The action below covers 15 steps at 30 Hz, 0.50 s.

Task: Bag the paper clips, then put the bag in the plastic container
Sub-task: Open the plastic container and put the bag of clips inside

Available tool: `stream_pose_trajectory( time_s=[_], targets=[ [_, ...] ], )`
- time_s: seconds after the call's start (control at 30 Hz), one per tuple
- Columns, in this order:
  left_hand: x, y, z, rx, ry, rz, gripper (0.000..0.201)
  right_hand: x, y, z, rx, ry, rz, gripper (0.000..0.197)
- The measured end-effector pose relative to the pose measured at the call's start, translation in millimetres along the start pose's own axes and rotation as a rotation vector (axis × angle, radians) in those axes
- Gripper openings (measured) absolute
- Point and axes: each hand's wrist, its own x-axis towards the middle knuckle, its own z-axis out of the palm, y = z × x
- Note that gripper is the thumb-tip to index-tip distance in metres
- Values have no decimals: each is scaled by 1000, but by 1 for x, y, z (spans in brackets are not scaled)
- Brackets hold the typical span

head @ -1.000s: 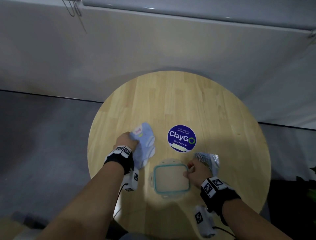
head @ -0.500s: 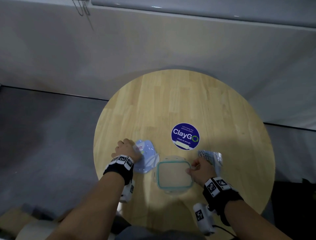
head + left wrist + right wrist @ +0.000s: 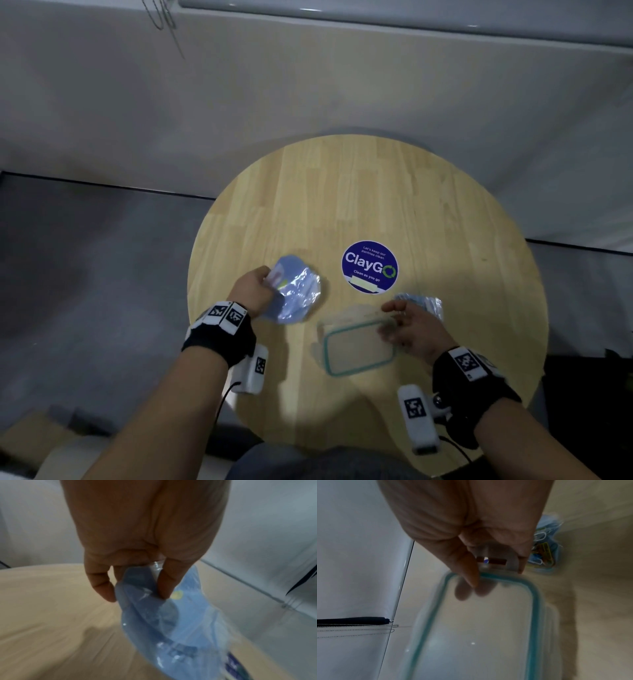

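My left hand [image 3: 269, 286] pinches a crumpled blue plastic bag [image 3: 296, 293] and holds it just above the left part of the round wooden table [image 3: 359, 192]. In the left wrist view its fingers [image 3: 163, 588] curl into the bag [image 3: 171, 622]. My right hand [image 3: 388, 323] grips the clear, teal-rimmed lid [image 3: 358, 347] of the plastic container by its right edge, and the lid is tilted. Seen from the right wrist, thumb and fingers [image 3: 467, 569] clamp the lid [image 3: 479, 628] at its latch flap. A clear packet of coloured paper clips [image 3: 423, 301] [image 3: 542, 546] lies just beyond that hand.
A round blue ClayGo sticker [image 3: 370, 267] sits mid-table behind the container. A pale wall [image 3: 308, 102] stands beyond the table and dark floor [image 3: 85, 274] lies to the left. The table's near edge is close to my body.
My left hand has raised the blue bag off the table. My right hand has taken the lid's right edge and tipped it up.
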Motion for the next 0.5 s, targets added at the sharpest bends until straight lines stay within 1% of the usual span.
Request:
stream_pose_trajectory(
  time_s=[0.07, 0.13, 0.2, 0.23, 0.33, 0.4, 0.5],
  targets=[
    [-8, 17, -9, -140, -33, 41, 20, -1, 3, -10, 53, 38, -23, 42],
    [-19, 36, -11, -172, -128, 79, 15, -3, 7, -19, 109, 81, -27, 34],
    [-29, 54, -3, -73, -232, 133, 8, -7, 11, -26, 121, 84, -26, 25],
    [-34, 61, 4, 5, -272, 162, 6, -9, 13, -29, 102, 78, -31, 27],
    [-45, 72, 36, 257, -354, 238, 10, -17, 18, -32, 21, 7, -76, 32],
    [-48, 74, 57, 409, -363, 298, 8, -22, 20, -26, -44, -52, -95, 33],
    [-47, 75, 77, 564, -310, 352, 21, -22, 25, -15, -117, -125, -99, 33]
  ],
)
